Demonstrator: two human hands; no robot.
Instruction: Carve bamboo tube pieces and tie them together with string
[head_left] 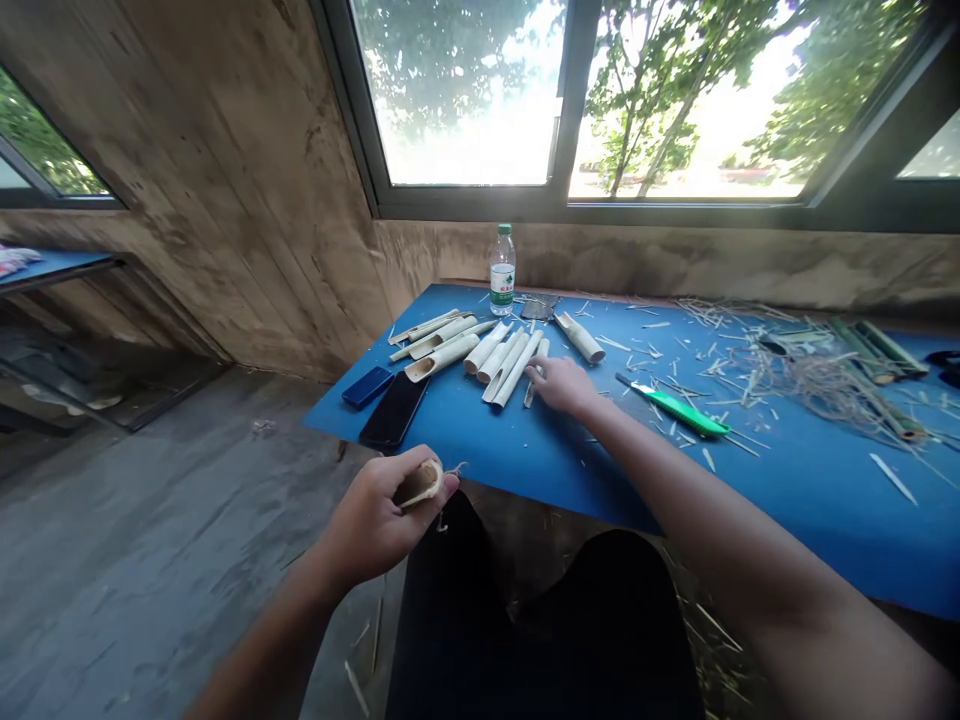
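Blue-topped work table (795,510), standing under a dark-framed window (570,110) with trees outside; concrete floor (165,570) at left, a person's dark trousers (540,630) at the table's near edge.

Right hand (566,388): palm down on the tabletop, fingers together, fingertips at a thin bamboo sliver (531,390) lying beside the split bamboo tubes (504,365); whether it is clamped on the sliver cannot be told.

Left hand (367,520): raised off the table over the lap, fingers and thumb closed around a short bamboo section (418,484), its hollow end showing.

On the table: heap of bamboo shavings (817,375) at right; green utility knife (671,407) just right of the right hand; plastic water bottle (502,270) at the far edge; black smartphone (393,410) beside a blue smartphone (367,386), near the left edge
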